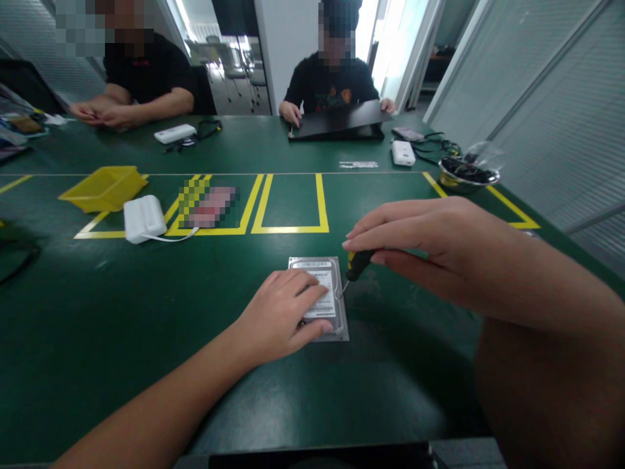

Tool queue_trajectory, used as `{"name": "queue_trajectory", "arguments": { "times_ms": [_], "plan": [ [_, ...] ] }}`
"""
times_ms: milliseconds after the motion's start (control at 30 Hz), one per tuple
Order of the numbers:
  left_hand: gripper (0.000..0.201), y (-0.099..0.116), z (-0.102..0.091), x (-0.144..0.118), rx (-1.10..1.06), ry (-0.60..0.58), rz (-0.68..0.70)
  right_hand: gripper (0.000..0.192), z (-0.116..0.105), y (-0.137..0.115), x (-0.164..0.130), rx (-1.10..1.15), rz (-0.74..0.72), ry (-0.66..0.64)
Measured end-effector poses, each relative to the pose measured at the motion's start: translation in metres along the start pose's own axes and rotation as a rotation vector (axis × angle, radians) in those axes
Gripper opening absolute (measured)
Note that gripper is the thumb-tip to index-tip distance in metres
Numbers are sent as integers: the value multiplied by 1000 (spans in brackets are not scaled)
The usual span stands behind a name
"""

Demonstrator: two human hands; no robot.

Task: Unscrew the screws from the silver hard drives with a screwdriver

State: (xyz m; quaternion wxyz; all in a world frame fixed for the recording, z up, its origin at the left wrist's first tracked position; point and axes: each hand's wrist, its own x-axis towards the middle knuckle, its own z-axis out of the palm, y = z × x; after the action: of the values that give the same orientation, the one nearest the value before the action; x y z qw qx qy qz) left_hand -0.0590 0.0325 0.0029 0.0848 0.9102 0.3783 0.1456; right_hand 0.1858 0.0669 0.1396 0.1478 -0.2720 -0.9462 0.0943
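The hard drive (332, 301) lies flat on the green table (146, 319), label side up, directly in front of you. Your left hand (278, 316) lies across its left part with fingers spread and thumb low, not closed around it; this position probably braces the drive against turning. Your right hand (434, 228) has thumb and extended fingers together on the handle of the screwdriver (359, 264). The tool leans, its shaft slanting down to the drive's right edge, presumably so that the tip meets the cover there while your left hand stays out of its path.

Note the following limits. The tip is too small to confirm whether it is seated in a screw. Your left fingers cover part of the label, and the print is not legible. Your right hand hides the handle's rear end.

Farther out, a yellow bin (97, 192) and a white power bank (144, 218) stand to the left. Across the table, a co-worker holds a black panel (342, 119); its underside is hidden.
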Motion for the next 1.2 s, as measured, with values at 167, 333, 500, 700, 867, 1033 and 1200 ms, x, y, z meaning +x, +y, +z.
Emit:
{"name": "queue_trajectory", "arguments": {
  "times_ms": [167,333,500,700,867,1033,1200],
  "plan": [
    [48,1,-2,0,-4,-7,-1,33,1,-4,1,37,18,8],
    [47,1,-2,0,-2,-6,-4,32,1,-6,2,49,-13,5],
    [47,1,-2,1,-1,6,5,33,0,-5,0,55,-28,3],
    [47,1,-2,0,-2,9,2,38,-1,-3,-1,69,-42,-14],
    [47,1,-3,0,-4,-6,-4,38,-1,-2,0,70,-80,-17],
    [47,1,-2,0,-4,-3,-5,38,0,-2,0,73,-76,-16],
    [48,1,-2,0,5,-4,3,34,1,-3,1,40,-42,11]
  ]
}}
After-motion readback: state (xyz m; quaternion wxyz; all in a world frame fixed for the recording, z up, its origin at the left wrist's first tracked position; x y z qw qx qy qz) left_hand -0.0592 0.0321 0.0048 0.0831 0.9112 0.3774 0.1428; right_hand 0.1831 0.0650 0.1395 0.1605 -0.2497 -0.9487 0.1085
